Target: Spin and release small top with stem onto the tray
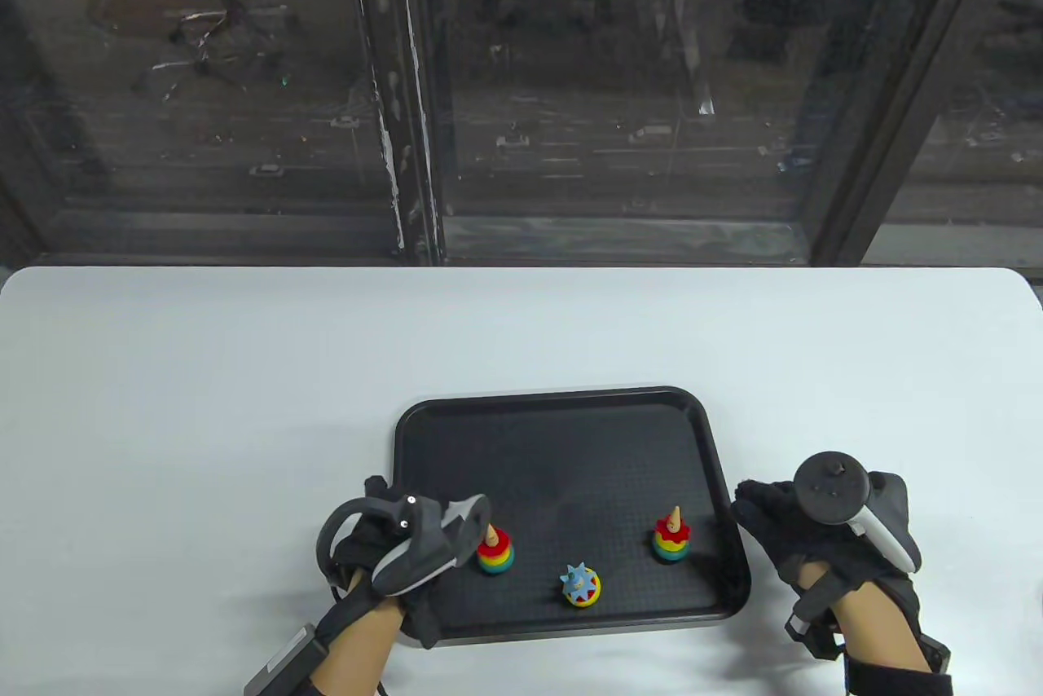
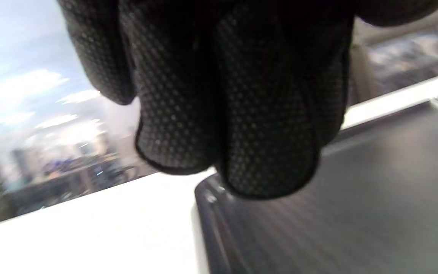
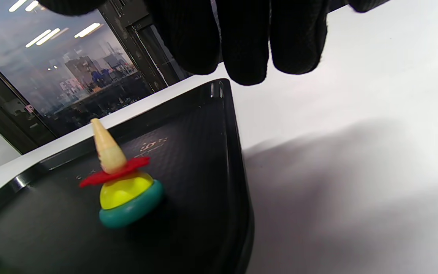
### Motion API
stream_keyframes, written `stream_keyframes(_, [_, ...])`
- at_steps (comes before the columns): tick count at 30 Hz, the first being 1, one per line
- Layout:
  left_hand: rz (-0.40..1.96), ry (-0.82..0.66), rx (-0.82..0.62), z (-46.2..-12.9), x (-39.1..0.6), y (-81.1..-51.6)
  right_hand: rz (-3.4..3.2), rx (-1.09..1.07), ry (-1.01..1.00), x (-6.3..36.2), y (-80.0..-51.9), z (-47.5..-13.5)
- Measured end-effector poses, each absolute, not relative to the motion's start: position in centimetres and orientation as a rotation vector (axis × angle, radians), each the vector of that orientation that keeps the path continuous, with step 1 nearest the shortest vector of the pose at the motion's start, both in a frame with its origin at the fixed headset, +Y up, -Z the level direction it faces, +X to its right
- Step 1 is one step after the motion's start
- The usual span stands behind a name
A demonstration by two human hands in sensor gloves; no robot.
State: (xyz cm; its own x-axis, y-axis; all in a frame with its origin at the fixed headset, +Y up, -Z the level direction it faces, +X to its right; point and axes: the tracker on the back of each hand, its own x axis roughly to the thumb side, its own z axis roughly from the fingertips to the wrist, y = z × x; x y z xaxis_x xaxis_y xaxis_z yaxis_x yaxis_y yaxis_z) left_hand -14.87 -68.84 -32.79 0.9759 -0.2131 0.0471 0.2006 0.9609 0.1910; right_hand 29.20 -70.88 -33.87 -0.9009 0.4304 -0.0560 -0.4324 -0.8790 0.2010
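gloved left hand [image 1: 407,545] low over tray [image 1: 570,411] near corner, beside one stemmed top [image 1: 495,549]; grip state unclear, fingers [image 2: 238,114] blocking wrist view. right hand [image 1: 823,533] on tabletop [image 1: 204,403], fingers relaxed, empty. second top [image 3: 122,179] upright only in right wrist view; star top [image 1: 581,585] between.

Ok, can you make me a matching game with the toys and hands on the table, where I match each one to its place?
Things:
1. blue star top
2. top with the teal base
3. left hand
4. right hand

Places:
A. on the white table, just off the tray's right edge
B. near the tray's right edge, inside it
C. over the tray's near left corner
D. between the two stacked tops, nearest the tray's front rim

Pairs: 1-D, 2-B, 3-C, 4-A
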Motion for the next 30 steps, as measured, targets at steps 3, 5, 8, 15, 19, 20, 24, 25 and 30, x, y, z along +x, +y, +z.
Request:
stream_keyframes(3, [-0.084, -0.032, 0.199, -32.2, -16.9, -68.6, 2.673, -0.016, 0.274, 29.3, -70.6, -34.0])
stream_keyframes(5, [-0.076, -0.02, 0.222, -31.6, -17.6, -68.3, 2.683, -0.024, 0.253, 29.3, -70.4, -34.1])
stream_keyframes(8, [-0.009, -0.031, 0.28, -31.0, -17.9, -67.5, 2.698, -0.036, 0.179, 29.4, -69.9, -33.9])
stream_keyframes(15, [0.067, -0.132, 0.176, -30.9, -18.2, -68.3, 2.7, 0.014, 0.034, 29.3, -68.8, -32.8])
stream_keyframes(19, [0.096, -0.122, 0.094, -31.2, -18.8, -68.9, 2.729, 0.056, 0.029, 28.4, -68.6, -32.7])
stream_keyframes(20, [0.099, -0.117, 0.089, -31.3, -18.9, -68.9, 2.733, 0.062, 0.028, 28.2, -68.6, -32.7])
stream_keyframes(24, [0.126, -0.104, 0.057, -31.4, -19.3, -69.0, 2.742, 0.083, 0.028, 27.7, -68.4, -32.7])
stream_keyframes(25, [0.131, -0.103, 0.053, -31.5, -19.4, -69.0, 2.743, 0.086, 0.028, 27.6, -68.4, -32.7])
stream_keyframes(30, [0.158, -0.109, 0.052, -31.5, -19.6, -68.9, 2.741, 0.074, 0.028, 27.7, -68.3, -32.8])
